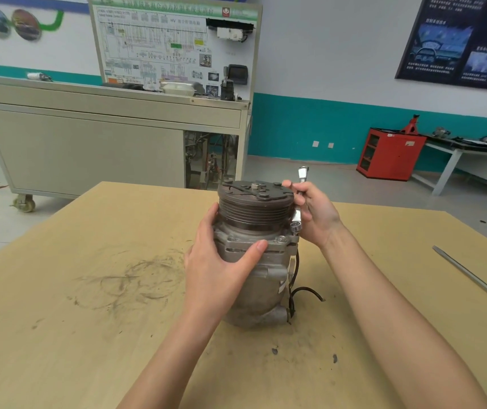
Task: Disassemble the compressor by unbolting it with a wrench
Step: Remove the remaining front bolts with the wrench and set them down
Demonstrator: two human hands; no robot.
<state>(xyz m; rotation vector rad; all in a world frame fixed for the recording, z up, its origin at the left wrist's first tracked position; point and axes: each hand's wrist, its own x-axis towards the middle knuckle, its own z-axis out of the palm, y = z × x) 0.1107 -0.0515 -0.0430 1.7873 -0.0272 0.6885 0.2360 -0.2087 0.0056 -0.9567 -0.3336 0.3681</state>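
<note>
A grey metal compressor stands upright on the wooden table, its grooved pulley and clutch plate on top. My left hand wraps around the body's left side, thumb across the flange. My right hand grips a silver wrench held nearly upright beside the pulley. The wrench's lower ring end sits just above the flange at the compressor's right edge. A flange bolt shows close below it. Black wires hang from the body's right side.
A long metal bar lies on the table at the right edge. Dark smudges mark the tabletop left of the compressor. Behind the table stand a grey training cabinet on castors, a red tool cabinet and a cluttered workbench.
</note>
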